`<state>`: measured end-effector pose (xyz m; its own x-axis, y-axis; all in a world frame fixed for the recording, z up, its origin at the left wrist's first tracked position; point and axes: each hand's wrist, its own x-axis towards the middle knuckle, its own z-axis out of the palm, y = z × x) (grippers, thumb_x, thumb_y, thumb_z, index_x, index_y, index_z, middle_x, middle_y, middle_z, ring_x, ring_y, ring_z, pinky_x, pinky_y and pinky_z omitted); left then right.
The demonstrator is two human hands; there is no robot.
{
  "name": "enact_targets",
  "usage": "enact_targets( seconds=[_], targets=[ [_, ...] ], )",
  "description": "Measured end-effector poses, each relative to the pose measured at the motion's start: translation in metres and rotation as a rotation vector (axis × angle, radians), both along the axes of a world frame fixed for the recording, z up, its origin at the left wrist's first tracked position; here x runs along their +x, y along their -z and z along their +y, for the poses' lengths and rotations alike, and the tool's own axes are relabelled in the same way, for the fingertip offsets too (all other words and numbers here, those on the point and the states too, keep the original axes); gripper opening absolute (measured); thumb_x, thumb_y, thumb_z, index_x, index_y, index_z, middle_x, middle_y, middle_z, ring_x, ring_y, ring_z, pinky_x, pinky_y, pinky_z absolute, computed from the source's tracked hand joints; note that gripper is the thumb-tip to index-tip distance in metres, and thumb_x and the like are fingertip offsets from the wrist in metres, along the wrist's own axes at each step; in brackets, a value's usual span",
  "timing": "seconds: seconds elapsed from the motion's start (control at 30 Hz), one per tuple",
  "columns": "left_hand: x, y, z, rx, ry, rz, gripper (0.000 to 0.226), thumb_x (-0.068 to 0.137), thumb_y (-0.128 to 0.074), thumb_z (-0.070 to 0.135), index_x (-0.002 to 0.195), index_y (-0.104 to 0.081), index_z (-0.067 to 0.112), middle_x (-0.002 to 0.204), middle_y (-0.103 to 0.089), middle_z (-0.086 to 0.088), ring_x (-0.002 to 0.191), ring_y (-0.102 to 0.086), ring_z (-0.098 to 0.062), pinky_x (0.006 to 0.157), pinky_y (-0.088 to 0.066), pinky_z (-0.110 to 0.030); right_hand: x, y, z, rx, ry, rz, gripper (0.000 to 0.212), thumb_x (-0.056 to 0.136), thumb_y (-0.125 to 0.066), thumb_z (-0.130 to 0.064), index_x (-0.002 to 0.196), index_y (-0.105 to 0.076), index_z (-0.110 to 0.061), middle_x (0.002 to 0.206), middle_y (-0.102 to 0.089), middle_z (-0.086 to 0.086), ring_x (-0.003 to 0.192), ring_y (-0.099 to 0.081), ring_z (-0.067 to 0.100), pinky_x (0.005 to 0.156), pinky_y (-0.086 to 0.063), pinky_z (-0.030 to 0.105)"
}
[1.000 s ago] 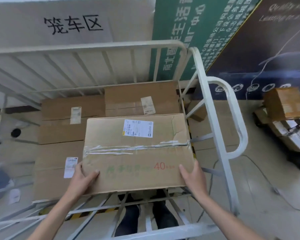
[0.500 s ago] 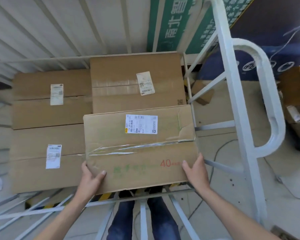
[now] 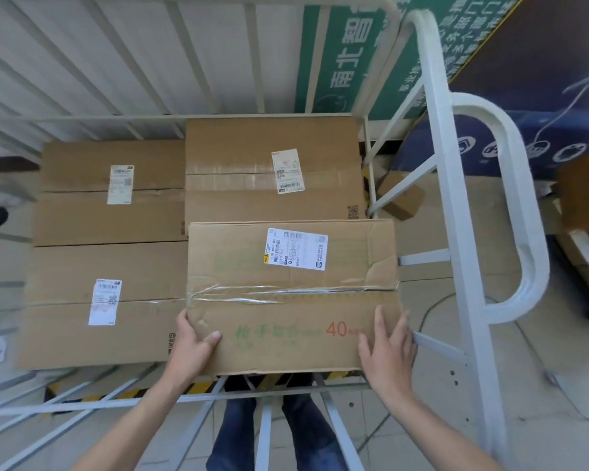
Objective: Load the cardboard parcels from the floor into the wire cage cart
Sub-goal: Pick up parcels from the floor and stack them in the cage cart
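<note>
We have three boxes (image 3: 109, 253) packed in the cart (image 3: 456, 205); our left hand (image 3: 193, 345) fingers clamp the fourth box (image 3: 293, 300), right hand (image 3: 386, 351) fingers spread flat on it; more parcels (image 3: 582, 205) wait at 3 o'clock

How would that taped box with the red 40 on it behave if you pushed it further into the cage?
The taped box would probably slide flat rather than tip: it is broad and low. Its creased top and wrinkled tape suggest softish, reused cardboard that may flex. Both the left hand and right hand are on it, hinting at bulk; its weight cannot be told.
</note>
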<state>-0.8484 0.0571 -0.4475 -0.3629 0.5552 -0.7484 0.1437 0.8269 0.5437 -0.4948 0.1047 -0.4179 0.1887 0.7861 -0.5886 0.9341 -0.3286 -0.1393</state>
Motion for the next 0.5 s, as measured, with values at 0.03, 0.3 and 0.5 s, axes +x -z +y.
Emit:
enact_targets(
  seconds=[0.03, 0.3, 0.5],
  targets=[
    [0.001, 0.0, 0.001, 0.001, -0.001, 0.004, 0.078, 0.089, -0.072, 0.011, 0.148, -0.021, 0.017, 0.137, -0.051, -0.008, 0.123, -0.053, -0.028, 0.108, -0.042, -0.052, -0.001, 0.001, 0.0, -0.029, -0.041, -0.033, 0.081, 0.099, -0.04, -0.058, 0.16, 0.003, -0.026, 0.162, 0.024, 0.023, 0.151, 0.001, 0.041, 0.121, -0.009, 0.052],
    [0.011, 0.003, 0.003, -0.022, 0.01, 0.081, 0.078, 0.088, -0.072, 0.018, 0.147, -0.022, 0.019, 0.135, -0.054, -0.007, 0.123, -0.054, -0.031, 0.108, -0.041, -0.054, -0.024, 0.011, 0.011, -0.141, -0.249, -0.068, 0.09, 0.096, -0.027, -0.07, 0.159, 0.014, -0.019, 0.16, 0.027, 0.025, 0.147, 0.025, 0.047, 0.123, 0.003, 0.053],
    [0.015, -0.006, 0.012, -0.071, 0.103, 0.117, 0.083, 0.09, -0.072, 0.019, 0.151, -0.017, 0.007, 0.151, -0.04, -0.016, 0.139, -0.039, -0.034, 0.115, -0.032, -0.05, -0.031, 0.001, 0.021, -0.175, -0.29, 0.006, 0.089, 0.098, -0.034, -0.065, 0.157, 0.017, -0.022, 0.16, 0.031, 0.019, 0.146, 0.028, 0.043, 0.124, 0.003, 0.05]
  ],
)
